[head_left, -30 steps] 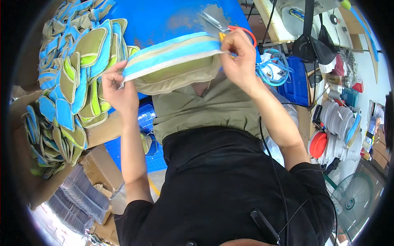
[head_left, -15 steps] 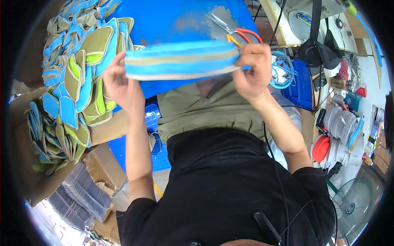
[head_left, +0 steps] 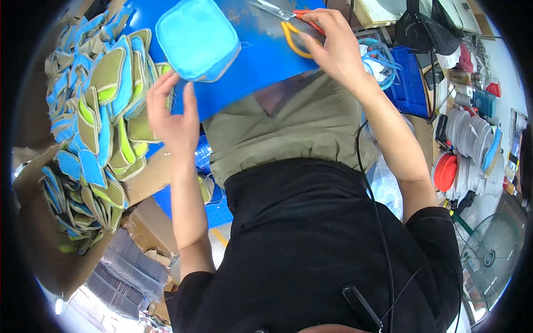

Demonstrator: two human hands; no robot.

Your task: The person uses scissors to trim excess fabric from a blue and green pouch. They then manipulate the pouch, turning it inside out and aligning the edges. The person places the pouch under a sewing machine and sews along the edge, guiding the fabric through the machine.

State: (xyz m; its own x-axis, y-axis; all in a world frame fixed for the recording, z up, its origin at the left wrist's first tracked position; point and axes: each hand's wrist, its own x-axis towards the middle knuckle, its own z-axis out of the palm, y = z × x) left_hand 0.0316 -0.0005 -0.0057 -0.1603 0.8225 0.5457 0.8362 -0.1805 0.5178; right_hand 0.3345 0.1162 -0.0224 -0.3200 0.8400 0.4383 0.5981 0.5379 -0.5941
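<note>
We are holding our two hands apart at the blue table point(head_left: 261, 67).
Our left hand point(head_left: 175, 114) is pointing upward, thumb and fingers parted around nothing, just beside the light-blue fabric piece point(head_left: 197, 40) that is lying flat on the tabletop. Our right hand point(head_left: 337, 53) is curving over the handles of the scissors point(head_left: 285, 15), thumb extended; whether it is gripping them, we cannot tell.

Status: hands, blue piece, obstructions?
Left hand open at blue fabric piece's edge. Right hand at scissors, hold unclear. Piece lies on blue table, nothing on top.
</note>
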